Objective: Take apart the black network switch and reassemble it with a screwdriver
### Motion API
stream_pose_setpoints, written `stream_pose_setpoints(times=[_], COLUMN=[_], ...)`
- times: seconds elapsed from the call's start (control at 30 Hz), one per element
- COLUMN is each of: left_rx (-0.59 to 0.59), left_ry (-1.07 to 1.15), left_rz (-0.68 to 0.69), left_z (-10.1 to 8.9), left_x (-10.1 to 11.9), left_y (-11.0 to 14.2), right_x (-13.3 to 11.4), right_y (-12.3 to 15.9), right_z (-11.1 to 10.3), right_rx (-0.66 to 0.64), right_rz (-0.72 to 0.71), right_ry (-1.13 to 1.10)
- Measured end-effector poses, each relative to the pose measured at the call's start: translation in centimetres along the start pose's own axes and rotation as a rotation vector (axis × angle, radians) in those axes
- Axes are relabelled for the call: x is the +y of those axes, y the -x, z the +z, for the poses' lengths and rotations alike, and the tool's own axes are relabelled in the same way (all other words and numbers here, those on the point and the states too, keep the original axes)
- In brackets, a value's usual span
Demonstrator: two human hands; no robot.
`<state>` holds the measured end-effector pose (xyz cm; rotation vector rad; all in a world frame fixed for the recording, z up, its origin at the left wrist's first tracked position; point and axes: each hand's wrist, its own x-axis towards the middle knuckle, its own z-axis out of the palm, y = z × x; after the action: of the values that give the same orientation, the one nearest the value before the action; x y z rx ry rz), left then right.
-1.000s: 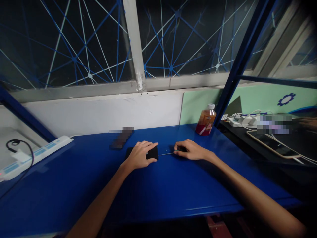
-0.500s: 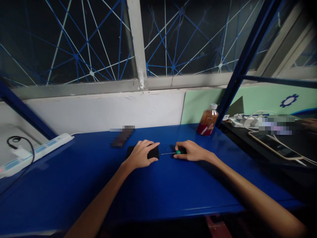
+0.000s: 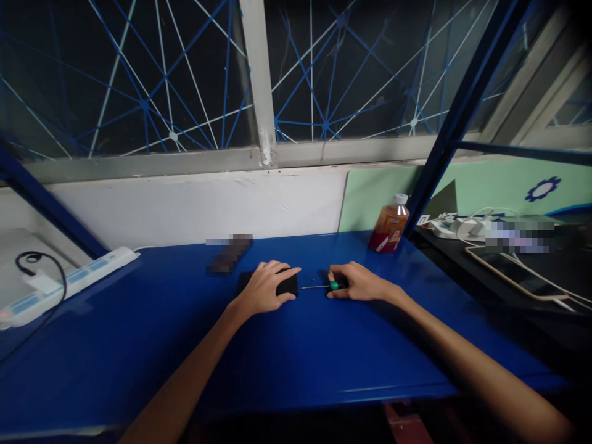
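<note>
A blue table [image 3: 287, 357] bears a black box [image 3: 288, 284], bottle [image 3: 389, 226] and power strip [image 3: 90, 275].

We are looking in on a shared workroom, perhaps an office: a screwdriver [image 3: 334, 285] is being gripped over a blue desk [image 3: 296, 364], and a power strip [image 3: 108, 263] is running along its left side. Lines [image 3: 145, 105] in blue and white are crossing the dark windows [image 3: 365, 68], a gear emblem [image 3: 531, 194] is marking the green panel [image 3: 490, 179], and, to our right, a phone [image 3: 513, 271] is lying on a black desk [image 3: 562, 265].
</note>
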<state>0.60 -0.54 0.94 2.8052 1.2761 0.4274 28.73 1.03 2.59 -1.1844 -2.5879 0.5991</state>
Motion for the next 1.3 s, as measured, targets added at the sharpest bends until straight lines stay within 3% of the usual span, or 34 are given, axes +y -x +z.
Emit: stream_pose_setpoints(times=[0.17,0.53,0.93,1.3], left_rx=[-0.001,0.023,0.062,0.093], left_ry=[0.005,0.017,0.09,0.063], left_rz=[-0.004,0.005,0.083,0.097], left_z=[0.0,0.2,0.4,0.6], left_x=[0.1,-0.1,1.4,1.8], left_y=[0.0,0.1,-0.1,-0.3], right_x=[0.3,0.7,1.0,0.3], right_y=[0.2,-0.1,0.1,0.2], right_z=[-0.4,0.1,-0.1,-0.1], right_rx=[0.011,0.009,0.049,0.034], right_rz=[-0.058,0.046,-0.017,0.017], right_ry=[-0.004,0.045,0.089,0.156])
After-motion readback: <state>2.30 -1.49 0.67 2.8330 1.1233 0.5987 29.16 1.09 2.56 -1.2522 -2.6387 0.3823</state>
